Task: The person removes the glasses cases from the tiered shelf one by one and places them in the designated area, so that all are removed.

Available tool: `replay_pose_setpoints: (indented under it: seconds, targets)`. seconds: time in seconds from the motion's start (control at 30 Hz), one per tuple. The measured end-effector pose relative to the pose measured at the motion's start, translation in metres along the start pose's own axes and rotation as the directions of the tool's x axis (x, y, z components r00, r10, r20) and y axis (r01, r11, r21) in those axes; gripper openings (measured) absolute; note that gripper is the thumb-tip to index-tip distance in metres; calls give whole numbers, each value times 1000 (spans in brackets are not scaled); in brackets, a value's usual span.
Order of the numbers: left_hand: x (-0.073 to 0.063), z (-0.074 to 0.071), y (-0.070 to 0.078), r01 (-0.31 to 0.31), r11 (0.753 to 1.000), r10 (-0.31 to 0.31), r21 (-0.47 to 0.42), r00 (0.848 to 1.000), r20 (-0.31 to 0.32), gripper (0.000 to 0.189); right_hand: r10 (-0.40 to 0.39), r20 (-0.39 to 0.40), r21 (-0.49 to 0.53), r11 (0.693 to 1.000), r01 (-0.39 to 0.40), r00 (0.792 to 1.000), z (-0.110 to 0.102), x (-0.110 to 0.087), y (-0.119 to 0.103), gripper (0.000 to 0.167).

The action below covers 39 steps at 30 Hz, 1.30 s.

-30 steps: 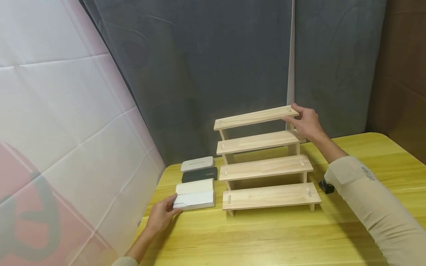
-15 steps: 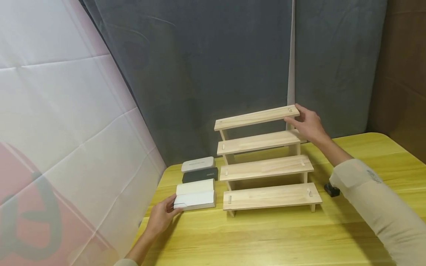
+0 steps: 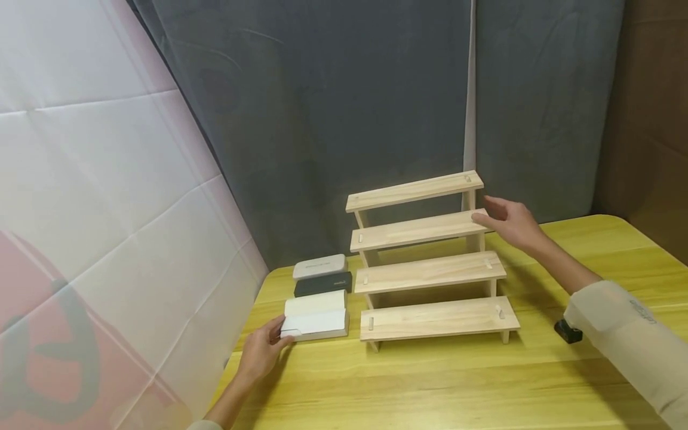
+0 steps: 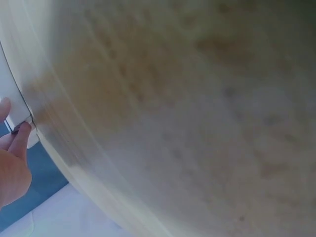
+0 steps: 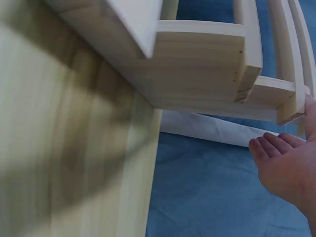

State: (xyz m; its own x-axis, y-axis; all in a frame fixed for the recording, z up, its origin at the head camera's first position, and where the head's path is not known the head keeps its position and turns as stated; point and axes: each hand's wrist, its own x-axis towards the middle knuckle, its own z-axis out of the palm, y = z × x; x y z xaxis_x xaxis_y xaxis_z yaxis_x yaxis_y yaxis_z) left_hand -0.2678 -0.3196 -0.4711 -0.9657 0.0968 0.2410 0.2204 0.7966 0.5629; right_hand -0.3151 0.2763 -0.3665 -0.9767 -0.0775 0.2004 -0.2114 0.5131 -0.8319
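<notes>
A stepped wooden display rack (image 3: 430, 272) with several pale boards stands on the table. My right hand (image 3: 513, 224) is at the right end of its second board from the top, the thumb over the board's end. In the right wrist view, the right hand's (image 5: 286, 163) fingers extend loosely and hold nothing. Left of the rack lies a flat white box (image 3: 317, 322) with a cream rear part. My left hand (image 3: 260, 352) grips its left end, thumb at the front corner. At the left wrist view's edge, the left hand (image 4: 15, 168) holds a white corner.
Behind the white box lie a black case (image 3: 322, 283) and a white case (image 3: 319, 266), close to the rack's left side. A small black object (image 3: 568, 331) shows beside the right sleeve. A grey curtain (image 3: 333, 119) hangs behind the yellow wood-grain table (image 3: 419, 388).
My right hand has left the top board's right end and come down to the second board, shifting slightly right. The left hand, the box and the rack stay nearly where they were.
</notes>
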Motion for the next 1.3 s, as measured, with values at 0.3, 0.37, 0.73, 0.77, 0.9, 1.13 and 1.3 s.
replay_pose_setpoints:
  seconds: [0.3, 0.37, 0.73, 0.77, 0.9, 1.13, 1.3]
  targets:
    - [0, 2, 4, -1, 999, 3, 37, 999, -43, 58, -26, -13, 13, 1000, 26, 1000, 2, -26, 6, 80]
    - [0, 3, 5, 2, 999, 0, 38, 999, -44, 57, -34, -19, 2, 999, 34, 999, 3, -31, 7, 79]
    - [-3, 2, 5, 38, 999, -38, -4, 999, -33, 50, -34, 24, -5, 999, 34, 999, 11, -60, 16, 78]
    - [-2, 1, 4, 40, 999, -40, -5, 999, -37, 50, -39, 26, 1, 999, 39, 999, 12, -63, 17, 77]
    - [-2, 0, 4, 45, 999, -46, -5, 998, -48, 49, -58, 32, 38, 998, 56, 998, 14, -73, 21, 71]
    - [-1, -4, 9, 68, 996, -72, -63, 996, -57, 45, -82, 26, 76, 994, 80, 996, 16, -90, 26, 66]
    - [2, -8, 17, 50, 990, -63, -129, 994, -92, 49, -103, -14, 106, 989, 104, 995, 17, -99, 29, 63]
